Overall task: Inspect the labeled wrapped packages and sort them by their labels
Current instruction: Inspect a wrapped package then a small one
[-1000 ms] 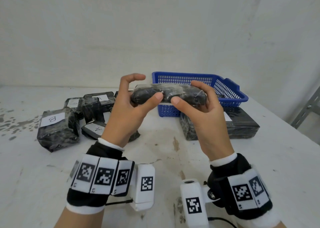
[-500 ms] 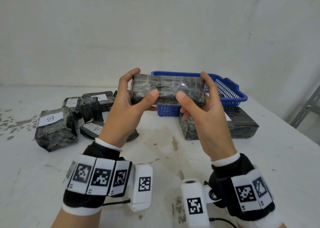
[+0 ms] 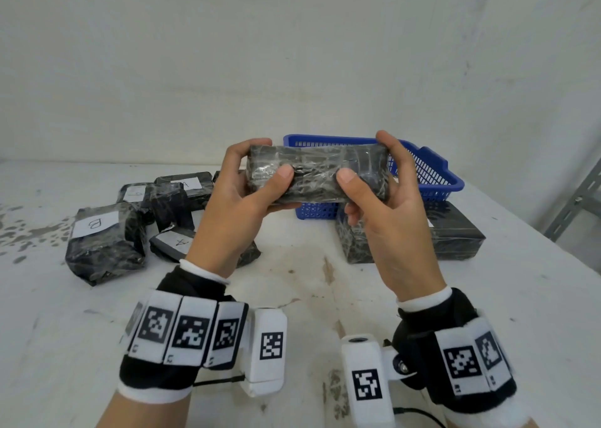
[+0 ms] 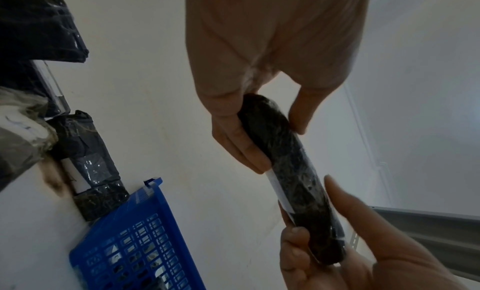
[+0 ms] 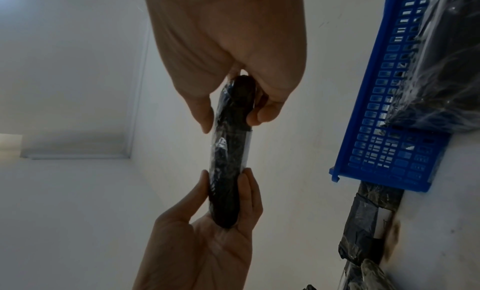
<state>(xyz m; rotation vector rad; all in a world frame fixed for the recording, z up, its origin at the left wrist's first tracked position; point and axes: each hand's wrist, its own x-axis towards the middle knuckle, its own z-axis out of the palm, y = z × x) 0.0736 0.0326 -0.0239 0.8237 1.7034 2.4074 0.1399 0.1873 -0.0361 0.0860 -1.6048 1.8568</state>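
While both wrists wear black bands with white square-patterned tags nearest the viewer, the left hand (image 3: pixel 237 206) and the right hand (image 3: pixel 387 219) are raised above a stained white table (image 3: pixel 292 284), sharing one black wrapped package (image 3: pixel 317 174) held level between them. Each hand pinches one end of it, thumb pressed on the near face and fingers curled round the far side. Seen from the wrist views, the package (image 4: pixel 293 177) is slim, and a white label strip (image 4: pixel 279 191) runs along the face turned away from the viewer; its writing cannot be read.

Below and to the outer side of the left hand, several more black wrapped packages lie on the table. The nearest is a bulky one labelled B (image 3: pixel 104 242); just beside the left wrist is a flatter one labelled A (image 3: pixel 174 243); farther back lie two more (image 3: pixel 183 185) with white labels too blurred to read.

Under the right hand, a large flat black package (image 3: pixel 455 235) rests on the table. Beyond both hands, directly behind the held package, stands a blue plastic basket (image 3: pixel 432 180) with slotted walls. A pale wall (image 3: pixel 292 53) rises behind everything.
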